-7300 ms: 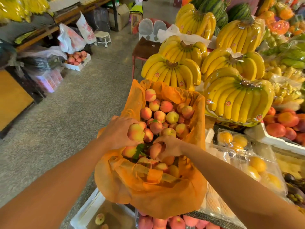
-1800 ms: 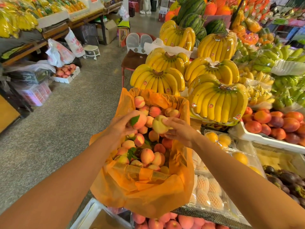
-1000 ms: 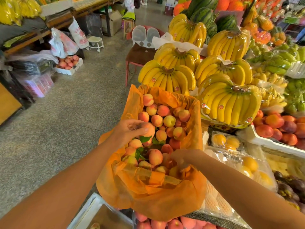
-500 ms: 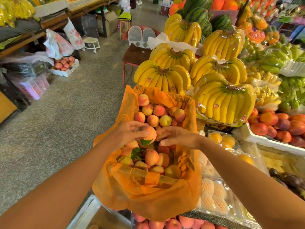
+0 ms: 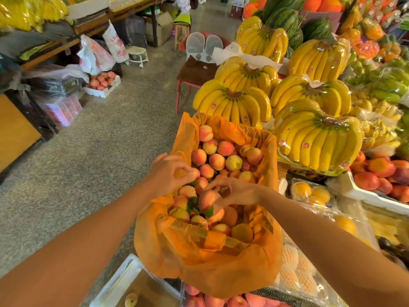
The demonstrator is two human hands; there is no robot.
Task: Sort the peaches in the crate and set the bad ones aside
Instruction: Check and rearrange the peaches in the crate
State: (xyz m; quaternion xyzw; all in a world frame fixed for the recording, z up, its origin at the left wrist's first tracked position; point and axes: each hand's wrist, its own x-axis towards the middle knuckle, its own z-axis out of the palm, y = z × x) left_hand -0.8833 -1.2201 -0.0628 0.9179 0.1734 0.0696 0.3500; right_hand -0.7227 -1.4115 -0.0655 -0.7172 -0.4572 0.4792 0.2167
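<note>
The peach crate (image 5: 212,275), lined with orange paper, sits in front of me full of pink-yellow peaches (image 5: 217,161). My right hand (image 5: 240,192) reaches in from the right and its fingers close on a peach with green leaves (image 5: 208,199) near the middle of the pile. My left hand (image 5: 169,173) hovers over the crate's left side with its fingers curled, fingertips touching a small peach (image 5: 195,173); whether it grips that one is unclear. Below the crate on the left, a white foam box (image 5: 115,284) holds a single peach (image 5: 131,299).
Wrapped banana bunches (image 5: 318,138) stand right behind the crate. A white tray of red fruit (image 5: 376,173) and packed oranges (image 5: 309,191) lie to the right. More peaches (image 5: 212,301) sit under the crate. Stone floor (image 5: 93,156) stretches left; a red chair (image 5: 194,74) stands behind.
The leafy peach that my left hand held half a second ago is now in my right hand, lower over the pile. My left hand has drawn back slightly to the left.
</note>
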